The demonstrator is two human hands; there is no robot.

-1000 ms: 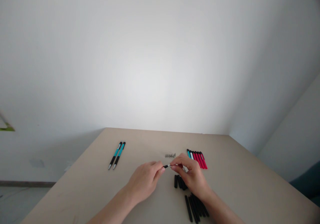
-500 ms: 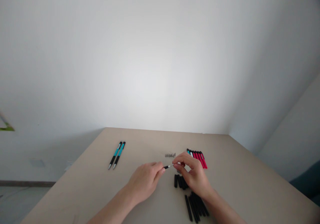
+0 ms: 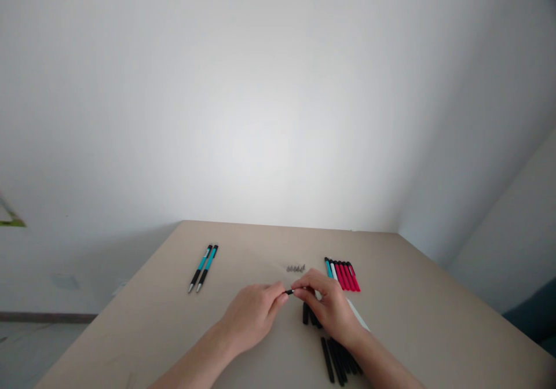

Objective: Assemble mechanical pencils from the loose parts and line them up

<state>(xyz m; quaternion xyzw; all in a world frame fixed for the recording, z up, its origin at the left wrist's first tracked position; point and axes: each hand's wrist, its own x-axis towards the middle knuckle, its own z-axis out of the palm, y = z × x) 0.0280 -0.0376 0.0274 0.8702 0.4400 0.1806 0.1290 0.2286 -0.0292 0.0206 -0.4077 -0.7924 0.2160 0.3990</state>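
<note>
Both hands meet over the middle of the beige table (image 3: 412,296). My left hand (image 3: 254,314) pinches a small black pen part (image 3: 289,292) at its near end. My right hand (image 3: 328,308) pinches the same part from the other side, fingers curled; a thin white piece (image 3: 358,315) sticks out behind its palm. Just under my right hand lie short black grip sleeves (image 3: 309,315), and nearer to me a bunch of long black barrels (image 3: 339,361).
Two assembled teal-and-black pens (image 3: 203,268) lie side by side at the left. A row of red, white and teal pen barrels (image 3: 343,274) lies at the right, and several small grey metal tips (image 3: 296,268) sit beyond my hands. A white wall rises behind.
My right hand has slid closer to the left hand, so less of the black-and-white part shows between them. A white piece now shows behind my right palm. Left hand barely moved.
</note>
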